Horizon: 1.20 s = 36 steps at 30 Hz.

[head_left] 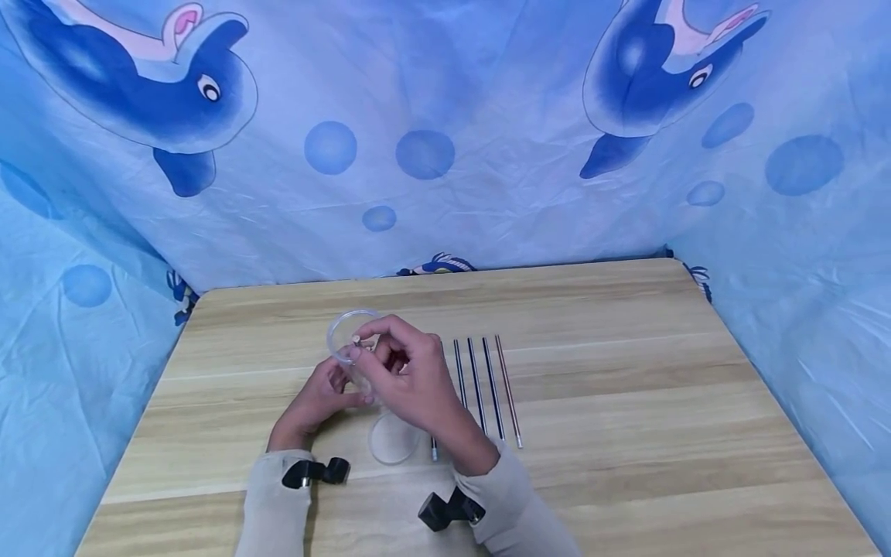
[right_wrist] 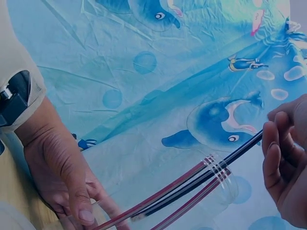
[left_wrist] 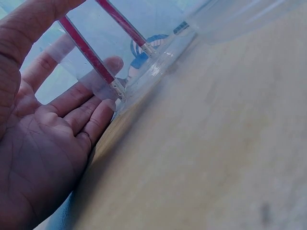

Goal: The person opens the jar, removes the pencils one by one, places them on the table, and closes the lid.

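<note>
A clear plastic jar stands on the table, with its round rim facing up in the head view. My left hand holds the jar low on its side, thumb and fingers around it. Inside it lean red-striped pencils, their metal-capped ends on the bottom. My right hand is over the rim and pinches a dark striped pencil by its upper end. That pencil's lower part is inside the jar, beside the red ones.
Several pencils, dark ones and a reddish one, lie in a row right of the jar, one partly hidden by my right arm. A clear round lid lies nearer me on the wooden table. Blue dolphin-print cloth hangs behind.
</note>
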Tool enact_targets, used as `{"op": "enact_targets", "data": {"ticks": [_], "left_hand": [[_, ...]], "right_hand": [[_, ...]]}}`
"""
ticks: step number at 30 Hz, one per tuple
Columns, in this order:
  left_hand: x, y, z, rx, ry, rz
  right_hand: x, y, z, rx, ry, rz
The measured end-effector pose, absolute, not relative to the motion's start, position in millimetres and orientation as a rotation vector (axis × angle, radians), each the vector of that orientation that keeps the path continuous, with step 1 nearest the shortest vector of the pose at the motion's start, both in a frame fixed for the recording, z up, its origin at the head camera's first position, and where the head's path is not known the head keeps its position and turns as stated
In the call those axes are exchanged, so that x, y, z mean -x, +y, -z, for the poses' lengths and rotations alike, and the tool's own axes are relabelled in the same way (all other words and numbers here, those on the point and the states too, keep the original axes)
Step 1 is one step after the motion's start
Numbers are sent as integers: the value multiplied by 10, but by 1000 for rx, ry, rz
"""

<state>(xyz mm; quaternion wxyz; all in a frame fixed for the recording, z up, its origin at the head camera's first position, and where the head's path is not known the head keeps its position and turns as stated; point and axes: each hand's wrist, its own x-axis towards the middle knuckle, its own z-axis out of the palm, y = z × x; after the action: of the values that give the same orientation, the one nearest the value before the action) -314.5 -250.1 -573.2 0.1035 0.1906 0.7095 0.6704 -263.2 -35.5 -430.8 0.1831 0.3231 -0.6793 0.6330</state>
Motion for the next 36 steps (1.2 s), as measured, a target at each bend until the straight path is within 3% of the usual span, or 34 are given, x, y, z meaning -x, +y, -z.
{"op": "enact_targets", "data": {"ticks": [17, 30, 36], "left_hand": [[3143, -2511, 5771, -565, 2112, -1988], [3162, -2525, 5771, -576, 2095, -1990], [3160, -2519, 5755, -568, 2102, -1973]], "right_hand": [[2683, -253, 4283, -737, -1767, -1886], [2742, -216, 4283, -856, -1638, -1951], [2752, -225, 4292, -787, -1524, -1985]]}}
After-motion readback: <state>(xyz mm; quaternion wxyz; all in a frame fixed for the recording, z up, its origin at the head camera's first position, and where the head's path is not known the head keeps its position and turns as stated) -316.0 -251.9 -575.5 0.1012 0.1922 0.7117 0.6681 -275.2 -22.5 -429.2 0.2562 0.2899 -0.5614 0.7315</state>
